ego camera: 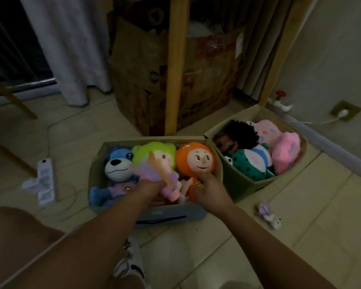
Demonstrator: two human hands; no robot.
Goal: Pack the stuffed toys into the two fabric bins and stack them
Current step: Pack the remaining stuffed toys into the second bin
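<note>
Two fabric bins stand on the tiled floor. The nearer bin (171,215) holds a blue bear (118,163), a doll with a green hood (154,157) and an orange-headed doll (196,159). My left hand (152,187) grips the green-hooded doll's pink body inside this bin. My right hand (208,187) grips the orange doll's body. The second bin (246,187), to the right, is full: a dark curly-haired doll (237,135), a green frog toy (248,163) and pink plush toys (283,151). A small purple and white toy (269,215) lies on the floor at the right.
A big cardboard box (165,80) and wooden table legs (175,69) stand behind the bins. A white power strip (44,180) with cables lies to the left. A curtain (65,49) hangs at back left, the wall with a socket (345,112) at right. My shoe (131,265) is near the bottom.
</note>
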